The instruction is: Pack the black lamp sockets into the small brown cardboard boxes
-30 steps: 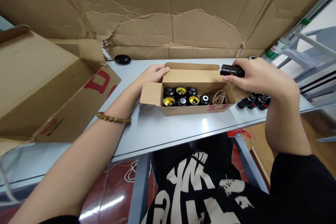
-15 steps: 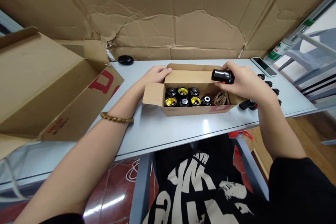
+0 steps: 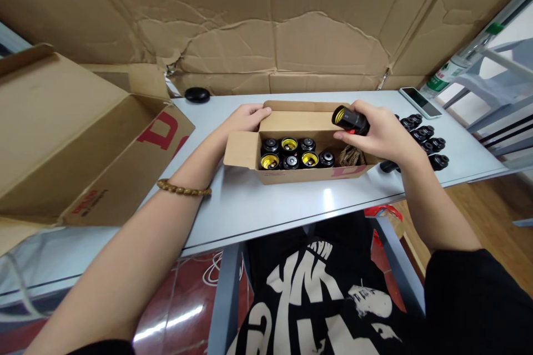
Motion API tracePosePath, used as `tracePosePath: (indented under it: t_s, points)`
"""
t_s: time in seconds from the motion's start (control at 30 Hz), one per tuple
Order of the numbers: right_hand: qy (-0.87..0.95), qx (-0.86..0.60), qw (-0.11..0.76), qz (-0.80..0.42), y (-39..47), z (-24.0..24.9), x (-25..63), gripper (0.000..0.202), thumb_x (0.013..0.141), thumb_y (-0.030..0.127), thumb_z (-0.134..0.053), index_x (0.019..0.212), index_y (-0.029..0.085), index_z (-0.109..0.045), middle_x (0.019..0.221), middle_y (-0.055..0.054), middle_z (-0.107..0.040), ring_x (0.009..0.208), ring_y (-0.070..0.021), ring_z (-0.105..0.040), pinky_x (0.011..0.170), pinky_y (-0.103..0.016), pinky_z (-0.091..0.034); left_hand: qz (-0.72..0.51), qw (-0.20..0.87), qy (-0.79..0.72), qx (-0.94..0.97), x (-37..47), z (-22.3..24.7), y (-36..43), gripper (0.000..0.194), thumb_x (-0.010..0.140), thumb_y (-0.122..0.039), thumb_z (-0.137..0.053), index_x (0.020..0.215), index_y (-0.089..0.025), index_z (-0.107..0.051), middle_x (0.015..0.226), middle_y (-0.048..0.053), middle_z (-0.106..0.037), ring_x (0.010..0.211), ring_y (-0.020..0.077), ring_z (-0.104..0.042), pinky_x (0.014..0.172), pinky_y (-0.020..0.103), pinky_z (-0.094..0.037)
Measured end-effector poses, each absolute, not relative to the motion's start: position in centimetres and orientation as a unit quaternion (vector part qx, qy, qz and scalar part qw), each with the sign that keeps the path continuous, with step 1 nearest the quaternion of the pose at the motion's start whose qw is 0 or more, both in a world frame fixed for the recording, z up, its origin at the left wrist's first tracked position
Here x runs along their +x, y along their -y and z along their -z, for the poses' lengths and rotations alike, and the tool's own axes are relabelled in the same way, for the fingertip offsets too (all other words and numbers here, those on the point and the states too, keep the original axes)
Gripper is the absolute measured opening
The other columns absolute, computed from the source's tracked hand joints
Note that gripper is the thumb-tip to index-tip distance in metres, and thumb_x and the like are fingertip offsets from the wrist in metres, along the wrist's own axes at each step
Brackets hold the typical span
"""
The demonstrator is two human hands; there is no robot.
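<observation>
Crumpled paper (image 3: 353,156) is crowding the carton's (image 3: 295,177) right end. Left fingers (image 3: 260,115) are pinching its cardboard flap (image 3: 306,120); right fingers (image 3: 353,141) are gripping a black cylinder (image 3: 353,120).

Reads as a small packing or light assembly spot; workshop vs. office, can't tell. Evidence: white table (image 3: 258,208) with open small carton (image 3: 300,176) loaded with black cylindrical parts (image 3: 308,145), more of them grouped at right. Bigger open carton (image 3: 125,177) at left, cardboard sheet (image 3: 233,0) along far edge. Personal stuff far right: phone (image 3: 420,102), plastic bottle (image 3: 448,73). Red tile floor (image 3: 179,288) near left, wood-look floor (image 3: 491,211) right.
</observation>
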State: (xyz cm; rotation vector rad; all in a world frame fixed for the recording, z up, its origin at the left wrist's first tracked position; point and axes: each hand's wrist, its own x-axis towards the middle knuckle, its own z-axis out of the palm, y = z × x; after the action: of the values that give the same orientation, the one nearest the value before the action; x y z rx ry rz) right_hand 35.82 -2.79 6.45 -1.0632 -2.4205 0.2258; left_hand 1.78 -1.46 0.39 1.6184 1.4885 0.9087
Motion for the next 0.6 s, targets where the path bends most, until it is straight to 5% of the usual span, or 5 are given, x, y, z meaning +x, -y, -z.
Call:
tracePosePath:
  t_s: [0.27,0.6]
  points:
    - [0.874,-0.358,0.298,-0.140,2.45,-5.84,35.95,0.054,0.093,0.075,-0.072,0.102,0.022,-0.065,0.082,-0.001,-0.063,0.071,-0.0185,-0.052,0.071,-0.034,-0.044,-0.352,0.370,-0.572,0.642,1.41,-0.25,1.21,0.034,0.095,-0.052,-0.062,0.081,-0.022,-0.054,0.079,0.002,-0.055,0.073,0.0197,-0.048,0.069,0.032,-0.039]
    - [0.874,-0.366,0.303,-0.099,2.80,-5.81,35.90,0.031,0.091,0.050,-0.075,0.102,0.021,-0.069,0.080,-0.002,-0.066,0.067,-0.0176,-0.051,0.068,-0.033,-0.042,-0.339,0.357,-0.572,0.656,1.33,-0.25,1.14,0.042,0.090,-0.062,-0.064,0.081,-0.023,-0.054,0.082,0.003,-0.058,0.078,0.0219,-0.049,0.073,0.033,-0.041]
